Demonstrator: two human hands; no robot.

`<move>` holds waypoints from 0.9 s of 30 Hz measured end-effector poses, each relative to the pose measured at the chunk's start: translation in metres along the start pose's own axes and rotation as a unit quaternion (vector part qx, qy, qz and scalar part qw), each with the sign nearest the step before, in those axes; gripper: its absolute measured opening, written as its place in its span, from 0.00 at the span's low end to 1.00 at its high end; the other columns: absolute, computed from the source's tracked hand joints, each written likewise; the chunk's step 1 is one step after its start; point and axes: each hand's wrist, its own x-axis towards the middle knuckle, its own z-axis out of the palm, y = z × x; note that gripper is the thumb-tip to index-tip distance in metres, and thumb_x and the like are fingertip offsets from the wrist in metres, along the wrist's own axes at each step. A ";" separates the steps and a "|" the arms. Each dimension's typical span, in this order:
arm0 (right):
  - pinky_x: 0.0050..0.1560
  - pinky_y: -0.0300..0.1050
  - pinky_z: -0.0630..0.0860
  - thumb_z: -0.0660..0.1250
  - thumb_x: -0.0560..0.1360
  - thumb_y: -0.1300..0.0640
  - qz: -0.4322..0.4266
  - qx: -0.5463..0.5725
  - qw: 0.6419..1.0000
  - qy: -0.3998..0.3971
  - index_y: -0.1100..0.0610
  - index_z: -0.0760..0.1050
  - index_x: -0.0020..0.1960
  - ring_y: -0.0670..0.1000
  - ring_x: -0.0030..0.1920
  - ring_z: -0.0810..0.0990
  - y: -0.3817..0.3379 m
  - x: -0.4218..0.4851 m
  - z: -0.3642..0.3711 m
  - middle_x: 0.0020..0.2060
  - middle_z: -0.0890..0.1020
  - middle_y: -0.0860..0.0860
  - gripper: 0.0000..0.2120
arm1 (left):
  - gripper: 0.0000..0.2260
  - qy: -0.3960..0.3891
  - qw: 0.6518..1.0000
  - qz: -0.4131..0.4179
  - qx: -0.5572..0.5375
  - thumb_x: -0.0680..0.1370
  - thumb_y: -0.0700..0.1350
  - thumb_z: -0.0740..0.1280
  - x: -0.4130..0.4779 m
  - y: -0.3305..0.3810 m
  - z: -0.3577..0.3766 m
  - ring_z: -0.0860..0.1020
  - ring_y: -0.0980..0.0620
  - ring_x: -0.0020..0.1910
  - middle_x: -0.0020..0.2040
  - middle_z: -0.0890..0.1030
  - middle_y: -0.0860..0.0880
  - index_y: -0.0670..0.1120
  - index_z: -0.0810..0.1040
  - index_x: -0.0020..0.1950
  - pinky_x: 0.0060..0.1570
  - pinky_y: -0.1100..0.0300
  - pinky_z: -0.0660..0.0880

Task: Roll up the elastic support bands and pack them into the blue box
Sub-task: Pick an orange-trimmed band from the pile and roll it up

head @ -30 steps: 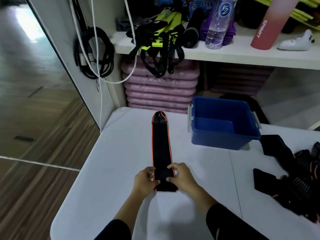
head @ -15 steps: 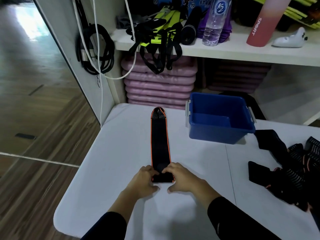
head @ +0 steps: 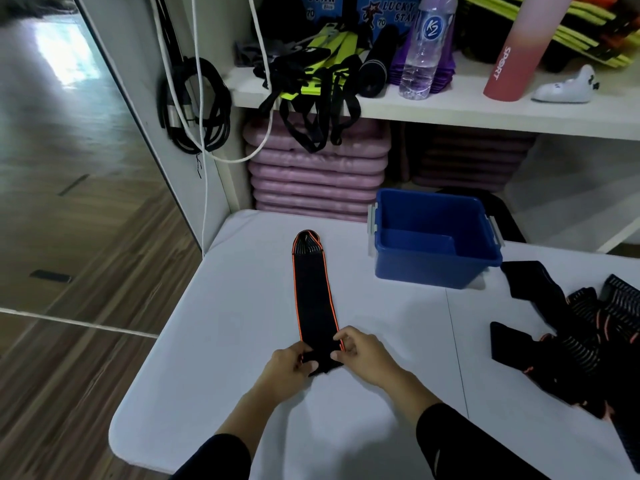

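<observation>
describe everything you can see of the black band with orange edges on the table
The band is a long, narrow black fabric strip with orange edging and a rounded far end with pale stitching. It lies flat and straight on the white table, left of the blue box, not touching it. The left hand and right hand pinch its near end, which is folded over.

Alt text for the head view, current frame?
The left hand and right hand pinch the near end of a black elastic band with orange edges, laid flat lengthwise on a white table. An open blue box stands beyond it to the right; a heap of more bands lies at the table's right side.
</observation>
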 end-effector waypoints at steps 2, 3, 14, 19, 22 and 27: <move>0.47 0.41 0.74 0.68 0.73 0.51 0.019 0.008 0.999 0.025 0.53 0.73 0.53 0.51 0.45 0.78 0.001 0.000 0.004 0.40 0.78 0.49 0.11 | 0.07 0.015 1.000 -0.019 -0.019 0.77 0.46 0.64 -0.001 0.001 0.004 0.74 0.55 0.36 0.40 0.77 0.50 0.48 0.73 0.54 0.37 0.66 0.70; 0.45 0.40 0.73 0.67 0.74 0.50 0.027 0.002 0.999 0.034 0.53 0.72 0.52 0.51 0.44 0.78 0.001 0.000 0.007 0.39 0.78 0.49 0.11 | 0.07 0.030 0.999 -0.026 -0.024 0.77 0.46 0.64 -0.001 0.001 0.007 0.74 0.55 0.35 0.39 0.76 0.50 0.48 0.72 0.55 0.36 0.65 0.70; 0.40 0.30 0.67 0.68 0.73 0.56 -0.010 -0.036 0.995 0.092 0.50 0.77 0.49 0.46 0.40 0.74 0.008 0.006 0.014 0.38 0.73 0.45 0.06 | 0.10 0.126 0.991 -0.034 0.001 0.77 0.49 0.64 0.003 0.005 0.020 0.79 0.48 0.41 0.40 0.79 0.49 0.49 0.76 0.57 0.43 0.58 0.74; 0.46 0.33 0.71 0.72 0.70 0.53 0.014 -0.026 0.996 0.084 0.51 0.79 0.56 0.47 0.44 0.77 0.011 0.006 0.013 0.45 0.79 0.49 0.15 | 0.13 0.142 0.989 -0.027 -0.004 0.78 0.48 0.64 0.005 0.006 0.025 0.79 0.48 0.51 0.52 0.82 0.46 0.47 0.77 0.61 0.52 0.59 0.75; 0.49 0.34 0.70 0.71 0.71 0.55 -0.003 -0.038 0.996 0.076 0.51 0.78 0.59 0.46 0.45 0.76 0.009 0.004 0.013 0.48 0.76 0.48 0.16 | 0.15 0.153 0.987 -0.015 0.041 0.78 0.49 0.63 0.006 0.005 0.028 0.75 0.48 0.57 0.54 0.78 0.46 0.46 0.76 0.63 0.54 0.61 0.72; 0.46 0.28 0.68 0.68 0.72 0.63 -0.108 -0.081 0.988 0.070 0.51 0.77 0.51 0.41 0.42 0.72 0.004 0.001 0.014 0.49 0.71 0.42 0.11 | 0.07 0.175 0.978 0.061 0.097 0.76 0.44 0.65 0.005 0.007 0.024 0.73 0.49 0.50 0.46 0.69 0.52 0.46 0.78 0.53 0.44 0.62 0.69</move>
